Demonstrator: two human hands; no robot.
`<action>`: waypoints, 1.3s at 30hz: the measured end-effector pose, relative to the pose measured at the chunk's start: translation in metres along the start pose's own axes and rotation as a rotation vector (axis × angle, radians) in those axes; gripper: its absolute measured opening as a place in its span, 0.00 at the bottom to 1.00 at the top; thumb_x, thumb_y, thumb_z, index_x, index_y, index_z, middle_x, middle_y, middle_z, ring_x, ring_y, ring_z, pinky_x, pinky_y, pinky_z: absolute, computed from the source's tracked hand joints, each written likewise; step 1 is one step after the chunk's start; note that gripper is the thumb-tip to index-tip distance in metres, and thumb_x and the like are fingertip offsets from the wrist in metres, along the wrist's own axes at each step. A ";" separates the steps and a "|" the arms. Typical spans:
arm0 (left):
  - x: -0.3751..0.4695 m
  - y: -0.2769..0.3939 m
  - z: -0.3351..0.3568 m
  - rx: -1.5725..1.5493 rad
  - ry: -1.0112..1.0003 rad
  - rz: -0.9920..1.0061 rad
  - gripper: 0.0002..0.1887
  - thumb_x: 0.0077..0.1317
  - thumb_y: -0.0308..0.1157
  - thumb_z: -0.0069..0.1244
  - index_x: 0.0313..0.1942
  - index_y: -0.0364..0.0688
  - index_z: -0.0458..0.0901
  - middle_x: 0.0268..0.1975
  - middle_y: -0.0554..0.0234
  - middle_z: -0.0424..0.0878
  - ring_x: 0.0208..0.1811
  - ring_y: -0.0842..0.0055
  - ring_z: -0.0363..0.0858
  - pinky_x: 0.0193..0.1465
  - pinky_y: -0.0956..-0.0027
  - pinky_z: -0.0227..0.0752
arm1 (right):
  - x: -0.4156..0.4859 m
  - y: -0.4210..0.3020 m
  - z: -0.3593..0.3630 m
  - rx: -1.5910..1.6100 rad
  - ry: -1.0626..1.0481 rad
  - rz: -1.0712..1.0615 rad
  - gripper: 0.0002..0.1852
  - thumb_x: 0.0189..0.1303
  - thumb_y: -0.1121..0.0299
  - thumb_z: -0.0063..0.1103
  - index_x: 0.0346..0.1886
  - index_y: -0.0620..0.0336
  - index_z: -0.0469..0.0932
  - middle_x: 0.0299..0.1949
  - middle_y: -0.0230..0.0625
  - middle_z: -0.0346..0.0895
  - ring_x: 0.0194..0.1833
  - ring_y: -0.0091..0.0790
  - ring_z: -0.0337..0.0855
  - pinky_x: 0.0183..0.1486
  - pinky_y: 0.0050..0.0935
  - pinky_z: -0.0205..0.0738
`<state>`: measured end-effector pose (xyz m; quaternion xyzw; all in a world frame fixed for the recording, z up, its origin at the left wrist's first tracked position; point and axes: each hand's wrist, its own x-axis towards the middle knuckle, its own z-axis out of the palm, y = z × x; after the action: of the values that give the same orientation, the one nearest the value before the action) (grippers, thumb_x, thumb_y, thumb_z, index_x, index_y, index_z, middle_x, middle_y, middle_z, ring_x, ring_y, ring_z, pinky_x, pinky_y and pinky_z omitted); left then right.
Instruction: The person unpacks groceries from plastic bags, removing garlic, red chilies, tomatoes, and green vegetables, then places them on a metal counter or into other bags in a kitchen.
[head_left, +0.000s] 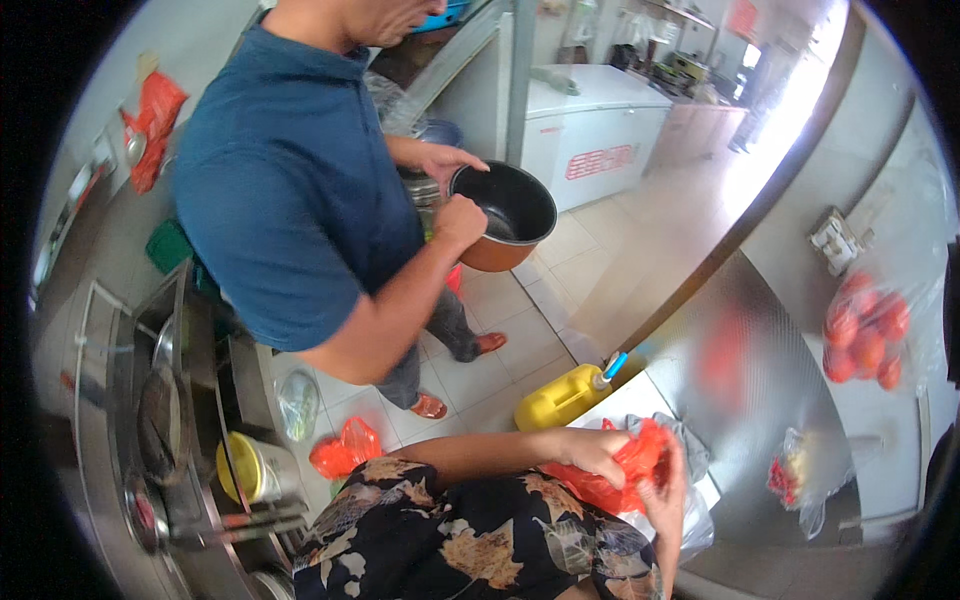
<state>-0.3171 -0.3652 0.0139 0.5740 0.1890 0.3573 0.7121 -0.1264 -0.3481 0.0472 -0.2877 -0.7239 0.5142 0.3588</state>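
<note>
In front of my body, my left hand (596, 452) and my right hand (664, 491) both grip a thin red plastic bag (637, 457), its top bunched between them. What the bag holds is hidden. Beneath and beside it lie a grey cloth (688, 446) and a clear plastic bag (699, 525) on a white surface (641, 394). A yellow plastic jug (559, 397) with a blue-topped neck stands just beyond my hands.
Another person in a blue shirt (277, 187) stands close by, holding a black-lined pot (499, 255). Tomatoes in a clear bag (866, 330) hang at the right. A white bucket (277, 472) stands by the stove at left; a red bag (349, 448) lies on the tiled floor.
</note>
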 end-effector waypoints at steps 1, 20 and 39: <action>-0.006 0.002 0.000 -0.044 -0.008 0.104 0.16 0.54 0.26 0.52 0.44 0.35 0.75 0.37 0.64 0.80 0.40 0.80 0.77 0.44 0.69 0.71 | -0.007 0.000 0.016 0.261 -0.039 0.120 0.40 0.51 0.69 0.68 0.67 0.62 0.58 0.64 0.41 0.61 0.65 0.39 0.63 0.67 0.36 0.57; -0.135 -0.030 0.009 0.342 0.471 0.149 0.20 0.58 0.23 0.55 0.52 0.35 0.73 0.52 0.59 0.74 0.52 0.76 0.75 0.52 0.73 0.71 | -0.084 -0.050 0.112 0.943 1.001 0.156 0.25 0.54 0.79 0.50 0.59 0.64 0.68 0.52 0.42 0.76 0.49 0.39 0.80 0.55 0.38 0.75; -0.017 -0.042 0.090 -0.255 0.109 -0.289 0.04 0.64 0.22 0.44 0.38 0.36 0.74 0.46 0.57 0.78 0.49 0.76 0.75 0.56 0.69 0.67 | -0.216 0.023 0.073 -0.604 0.299 0.537 0.06 0.58 0.73 0.59 0.38 0.59 0.78 0.28 0.33 0.80 0.31 0.23 0.79 0.35 0.24 0.72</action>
<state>-0.2547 -0.4426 -0.0039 0.4261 0.2610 0.3031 0.8115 -0.0603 -0.5503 -0.0391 -0.6293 -0.6815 0.3070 0.2128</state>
